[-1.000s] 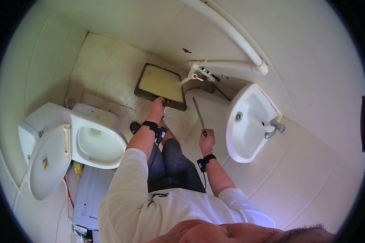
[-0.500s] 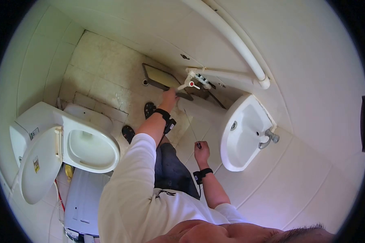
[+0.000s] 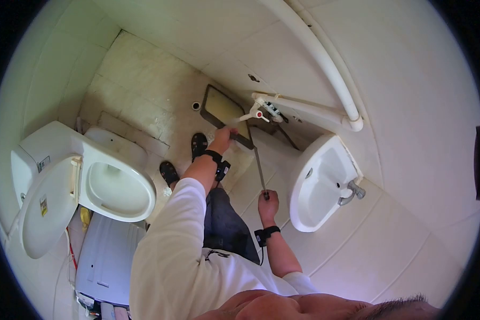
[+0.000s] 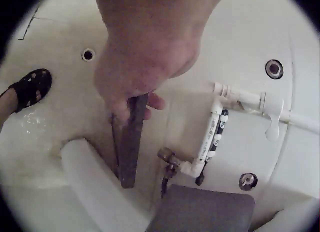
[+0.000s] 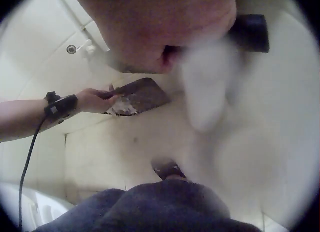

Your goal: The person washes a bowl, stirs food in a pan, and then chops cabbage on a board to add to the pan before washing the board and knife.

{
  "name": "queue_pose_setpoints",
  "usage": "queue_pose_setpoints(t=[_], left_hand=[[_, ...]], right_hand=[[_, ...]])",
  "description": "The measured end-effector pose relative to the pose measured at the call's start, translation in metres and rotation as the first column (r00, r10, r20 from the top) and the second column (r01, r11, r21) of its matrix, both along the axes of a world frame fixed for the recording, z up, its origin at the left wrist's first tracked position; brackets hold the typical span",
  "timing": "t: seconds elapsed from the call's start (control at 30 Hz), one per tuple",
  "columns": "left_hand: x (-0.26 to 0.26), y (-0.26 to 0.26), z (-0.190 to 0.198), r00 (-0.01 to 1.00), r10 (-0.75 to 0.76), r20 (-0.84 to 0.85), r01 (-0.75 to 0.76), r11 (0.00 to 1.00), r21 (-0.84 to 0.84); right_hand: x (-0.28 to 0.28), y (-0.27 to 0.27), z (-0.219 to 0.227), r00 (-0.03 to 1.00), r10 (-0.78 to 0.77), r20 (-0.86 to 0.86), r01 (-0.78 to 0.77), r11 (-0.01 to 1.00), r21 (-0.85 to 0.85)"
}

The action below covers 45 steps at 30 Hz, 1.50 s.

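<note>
My left hand (image 3: 221, 140) grips the near edge of a dark, shallow rectangular tray (image 3: 216, 104) with a pale yellowish inside. The tray tilts beneath a white tap (image 3: 258, 114), whose spout overlaps it in the head view. From the right wrist, whitish residue shows on the tray's dark face (image 5: 145, 97). In my right hand (image 3: 269, 204) is a broad-bladed kitchen knife (image 3: 261, 170), held by its dark handle (image 5: 252, 34), with the blade pointing toward the tray. The left wrist view shows its broad blade (image 4: 202, 209) near the bottom edge.
A white washbasin (image 3: 325, 184) stands on the right, with pipes (image 3: 309, 109) along the wall. On the left is a toilet (image 3: 114, 184) with its lid raised, and a grey-blue appliance (image 3: 109, 256) behind it. A floor drain (image 3: 196, 105) lies beside the tray.
The tray, first nearly flat with its pale inside facing up, has been tilted and shifted toward the wall beneath the tap. The knife hand has moved slightly back, its blade still pointing forward.
</note>
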<state>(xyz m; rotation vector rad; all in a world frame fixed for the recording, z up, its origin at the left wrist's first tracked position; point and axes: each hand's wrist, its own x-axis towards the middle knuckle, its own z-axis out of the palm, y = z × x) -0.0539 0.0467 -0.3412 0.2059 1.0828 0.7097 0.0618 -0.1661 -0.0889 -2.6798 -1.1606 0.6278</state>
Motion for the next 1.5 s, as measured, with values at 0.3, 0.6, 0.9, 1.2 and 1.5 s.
queue_pose_setpoints(t=[0.3,0.6,0.9,1.2,1.5], left_hand=[[-0.151,-0.023,0.162,0.998,0.045,-0.041,-0.058,0.906,-0.420],[-0.224,-0.046,0.248,0.968,0.016,-0.251,-0.113,0.920,-0.375],[-0.218,-0.051,0.235,0.954,0.225,-0.197,-0.287,0.875,-0.389],[-0.198,-0.042,0.239,0.973,0.156,-0.169,-0.213,0.890,-0.404],[-0.170,-0.033,0.234,0.981,0.094,-0.168,-0.157,0.899,-0.410]], right_hand=[[-0.059,0.126,-0.051,0.975,0.194,0.111,-0.198,0.980,0.029],[-0.066,0.201,-0.114,0.968,0.247,0.043,-0.244,0.968,-0.060],[-0.032,0.241,-0.158,0.157,-0.513,-0.844,0.403,0.813,-0.420],[-0.025,0.258,-0.148,-0.445,-0.463,-0.766,0.386,0.673,-0.631],[-0.041,0.257,-0.141,-0.414,-0.521,-0.747,0.417,0.621,-0.664]])
